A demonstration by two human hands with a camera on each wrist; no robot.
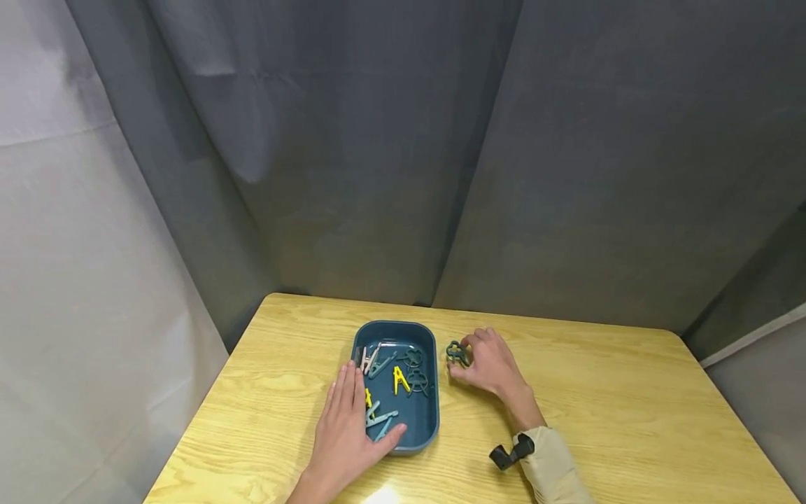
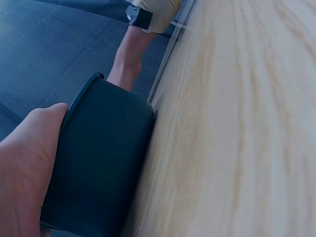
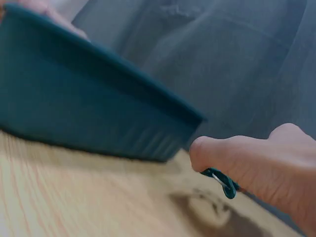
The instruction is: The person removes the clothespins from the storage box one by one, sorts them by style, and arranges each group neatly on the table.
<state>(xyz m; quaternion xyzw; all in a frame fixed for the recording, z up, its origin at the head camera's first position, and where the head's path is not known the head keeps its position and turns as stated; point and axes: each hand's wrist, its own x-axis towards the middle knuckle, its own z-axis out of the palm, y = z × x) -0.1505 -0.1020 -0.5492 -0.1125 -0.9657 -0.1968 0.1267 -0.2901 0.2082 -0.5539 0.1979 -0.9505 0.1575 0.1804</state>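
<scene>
A dark blue-green plastic basin (image 1: 427, 427) sits on the table with several clips inside. My left hand (image 1: 343, 427) rests along its left rim, fingers straight and thumb over the near end; in the left wrist view the thumb (image 2: 37, 143) lies against the basin's wall (image 2: 98, 158). Just right of the basin, my right hand (image 1: 492, 364) pinches a dark green clip (image 1: 457, 353) between thumb and fingers. The right wrist view shows part of that clip (image 3: 222, 182) below the hand, over its shadow on the table. Inside the basin lie a yellow clip (image 1: 400, 380) and a dark green clip (image 1: 417, 381).
Pale pink (image 1: 370, 360) and light blue clips (image 1: 381, 418) also lie in the basin, partly behind the left hand. A wooden table (image 1: 630, 406) extends to both sides. Grey curtains (image 1: 378, 175) hang behind it. A black wrist mount (image 1: 513, 451) is strapped over the right sleeve.
</scene>
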